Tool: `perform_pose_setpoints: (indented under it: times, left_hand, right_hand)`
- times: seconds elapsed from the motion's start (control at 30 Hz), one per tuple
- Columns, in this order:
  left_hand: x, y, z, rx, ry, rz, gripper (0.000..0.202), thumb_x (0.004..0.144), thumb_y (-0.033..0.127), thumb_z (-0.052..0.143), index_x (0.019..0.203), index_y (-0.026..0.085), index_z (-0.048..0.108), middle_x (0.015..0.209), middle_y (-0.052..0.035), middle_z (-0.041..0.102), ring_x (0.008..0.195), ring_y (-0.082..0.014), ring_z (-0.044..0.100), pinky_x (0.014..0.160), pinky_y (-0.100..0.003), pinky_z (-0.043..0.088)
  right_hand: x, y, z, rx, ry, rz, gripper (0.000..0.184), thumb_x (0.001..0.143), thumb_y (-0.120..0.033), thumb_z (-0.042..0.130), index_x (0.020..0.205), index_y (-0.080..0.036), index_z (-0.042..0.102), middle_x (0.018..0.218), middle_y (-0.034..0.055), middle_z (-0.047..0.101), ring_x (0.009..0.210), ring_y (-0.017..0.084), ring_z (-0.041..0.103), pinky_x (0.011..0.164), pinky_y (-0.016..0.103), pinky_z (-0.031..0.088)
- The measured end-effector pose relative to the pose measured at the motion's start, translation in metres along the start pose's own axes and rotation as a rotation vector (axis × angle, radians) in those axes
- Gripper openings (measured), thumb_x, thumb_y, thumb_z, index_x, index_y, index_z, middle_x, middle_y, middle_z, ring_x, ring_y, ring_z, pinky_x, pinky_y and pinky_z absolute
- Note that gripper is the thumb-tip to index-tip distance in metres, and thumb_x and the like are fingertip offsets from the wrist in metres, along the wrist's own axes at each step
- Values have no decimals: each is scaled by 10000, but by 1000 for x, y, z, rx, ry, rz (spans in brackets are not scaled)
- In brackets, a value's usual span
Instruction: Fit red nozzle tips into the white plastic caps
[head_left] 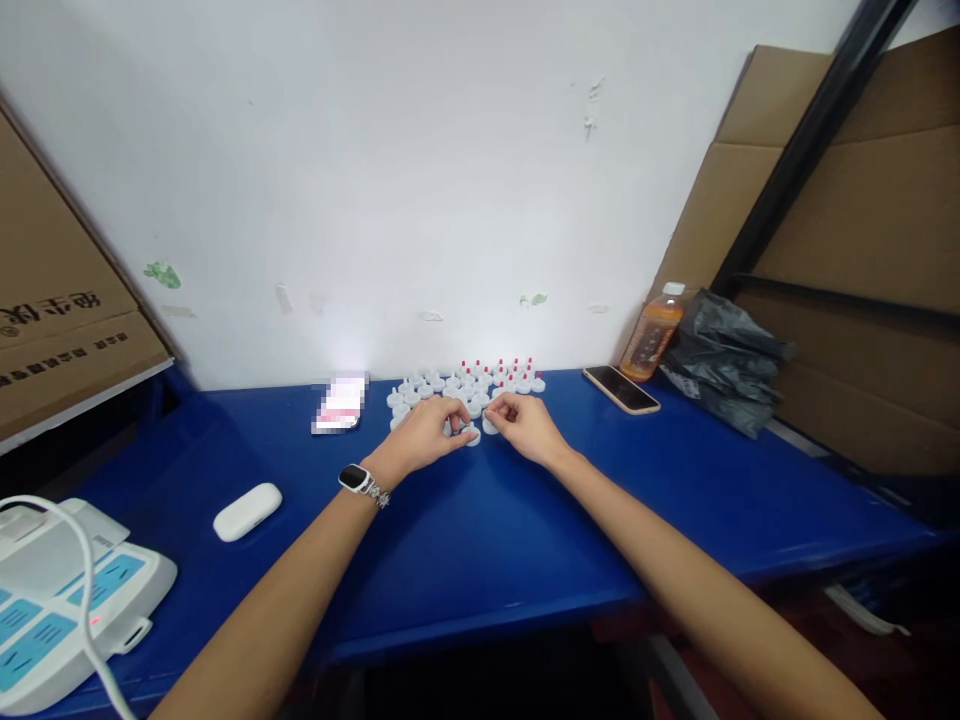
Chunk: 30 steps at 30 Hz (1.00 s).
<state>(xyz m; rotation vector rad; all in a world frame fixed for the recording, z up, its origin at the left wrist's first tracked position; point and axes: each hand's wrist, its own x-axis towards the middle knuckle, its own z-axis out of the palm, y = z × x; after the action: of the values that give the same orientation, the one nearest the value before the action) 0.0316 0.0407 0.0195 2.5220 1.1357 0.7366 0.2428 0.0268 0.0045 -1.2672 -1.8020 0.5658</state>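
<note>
Both my hands reach out over a blue table (465,540) to a cluster of several small white caps (431,385), some with red tips (504,372). My left hand (431,432), with a watch on its wrist, has its fingers curled and pinched on a white cap (472,434) at the near edge of the cluster. My right hand (525,422) is closed in a pinch on another small white cap (490,424) right beside it. The two hands almost touch.
A phone (621,389) lies face up at the right, with an orange drink bottle (652,335) and a crumpled grey bag (724,360) behind it. A white earbud case (247,511) and a white device with a cable (67,600) sit at the left. Cardboard boxes (60,310) flank both sides.
</note>
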Motion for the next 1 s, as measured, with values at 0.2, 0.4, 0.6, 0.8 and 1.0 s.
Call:
perform_pose_setpoints:
  times: [0.2,0.4,0.6,0.8,1.0]
  left_hand:
    - [-1,8,6,77,-9,-4,199,867,362,640,1015,230,635,845,-16,672,879,-219,588,745,-334,423]
    - [-1,12,12,234,92,23,186,871,297,645,1037,223,606,892,-31,660,932,-246,560,843,-386,406]
    - [-1,14,12,219,176,26,191,885,372,632,992,215,613,897,-42,637,939,-247,541,807,-371,413]
    - [0,16,12,188,165,48,178,912,389,588,924,215,622,894,-42,634,929,-238,537,820,-372,417]
    - [0,17,14,175,133,43,196,930,383,549,876,217,637,844,-44,627,890,-232,540,822,-381,413]
  right_hand:
    - [0,4,2,-45,-90,-53,116,824,-228,584,794,-170,680,717,14,694,618,127,586,605,242,424]
    - [1,0,-2,-79,-24,-27,220,783,-200,606,982,-186,696,744,2,700,642,137,593,665,265,448]
    - [17,19,-18,-144,207,22,204,793,-213,548,925,-188,701,721,-2,663,635,144,589,645,265,436]
    - [38,48,-16,-283,202,106,293,826,-323,603,1060,-189,716,823,30,711,758,184,639,757,305,445]
    - [51,51,-7,-314,171,90,214,818,-344,632,943,-220,754,761,10,707,741,174,636,775,300,431]
